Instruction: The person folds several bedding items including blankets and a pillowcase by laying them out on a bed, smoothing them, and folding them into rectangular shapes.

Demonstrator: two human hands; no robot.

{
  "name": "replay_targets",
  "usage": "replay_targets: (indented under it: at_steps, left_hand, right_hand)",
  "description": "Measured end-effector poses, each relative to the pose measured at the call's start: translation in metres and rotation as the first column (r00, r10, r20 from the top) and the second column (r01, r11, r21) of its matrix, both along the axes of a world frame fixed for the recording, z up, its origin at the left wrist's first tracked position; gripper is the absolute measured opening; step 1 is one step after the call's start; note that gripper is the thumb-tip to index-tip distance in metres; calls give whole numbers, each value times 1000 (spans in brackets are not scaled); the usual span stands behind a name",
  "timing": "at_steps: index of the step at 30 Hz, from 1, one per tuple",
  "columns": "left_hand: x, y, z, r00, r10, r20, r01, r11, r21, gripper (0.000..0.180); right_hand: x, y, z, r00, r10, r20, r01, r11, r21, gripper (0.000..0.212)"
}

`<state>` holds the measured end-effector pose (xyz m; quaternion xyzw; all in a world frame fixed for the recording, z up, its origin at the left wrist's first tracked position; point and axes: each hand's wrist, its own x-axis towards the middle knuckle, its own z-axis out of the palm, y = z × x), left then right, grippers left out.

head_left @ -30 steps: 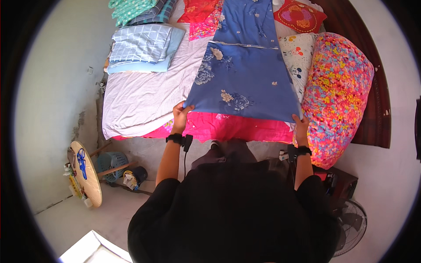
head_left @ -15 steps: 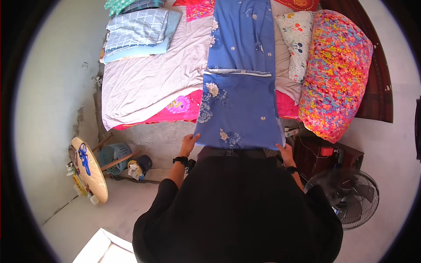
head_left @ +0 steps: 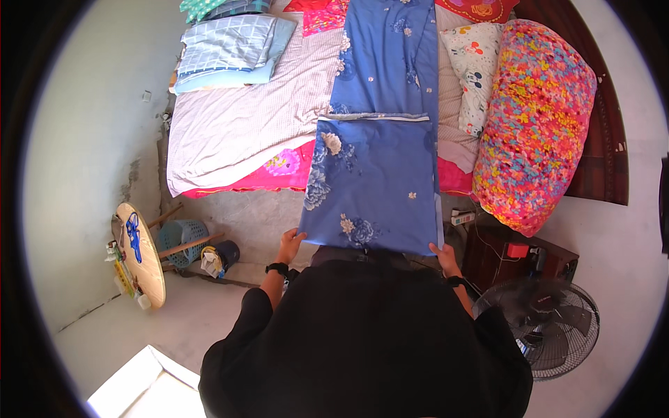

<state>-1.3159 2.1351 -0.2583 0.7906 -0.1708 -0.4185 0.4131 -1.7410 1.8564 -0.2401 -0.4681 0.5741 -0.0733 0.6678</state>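
Note:
A long blue flowered bedsheet (head_left: pixel 383 184) runs lengthwise across the bed in a narrow strip. Its near part is folded back over itself, with a white-edged hem lying across the middle. My left hand (head_left: pixel 291 244) pinches the near left corner, and my right hand (head_left: pixel 444 258) pinches the near right corner. Between them the near edge is held out in front of my body, past the bed's side, fairly taut. The far end of the cloth leaves the top of the picture.
On the bed (head_left: pixel 244 139) lie folded blue checked cloths (head_left: pixel 230 52), a white patterned pillow (head_left: pixel 477 76) and a bulky colourful floral bundle (head_left: pixel 533 125). A standing fan (head_left: pixel 547 324) is close to my right elbow. At left are a round wooden tabletop (head_left: pixel 143 258) and a blue basket (head_left: pixel 185 240).
Both hands have drawn the near edge of the bedsheet slightly toward me and to the left, still gripping its corners. The whole view has shifted a little.

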Motion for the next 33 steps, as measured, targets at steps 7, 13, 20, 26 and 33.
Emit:
replay_targets:
  at_steps: [7, 13, 20, 26, 33]
  left_hand:
    - [-24, -6, 28, 955, -112, 276, 61, 981, 185, 36]
    - [-39, -5, 28, 929, -29, 368, -18, 992, 124, 37]
    - [-47, 17, 20, 959, 141, 247, -196, 956, 217, 41]
    - [-28, 21, -15, 934, 12, 357, -123, 949, 290, 34]
    - [-15, 17, -3, 799, 527, -288, -477, 849, 228, 24]
  right_hand:
    - [-11, 2, -3, 995, 53, -82, -51, 998, 27, 28]
    - [-20, 3, -2, 999, -18, -37, 18, 1000, 0, 28]
    - [-48, 28, -36, 985, -19, -170, 40, 992, 120, 35]
    - [-35, 28, -39, 993, -11, -120, 6, 999, -45, 39]
    - [-30, 49, -20, 998, -35, -43, 17, 931, -366, 34]
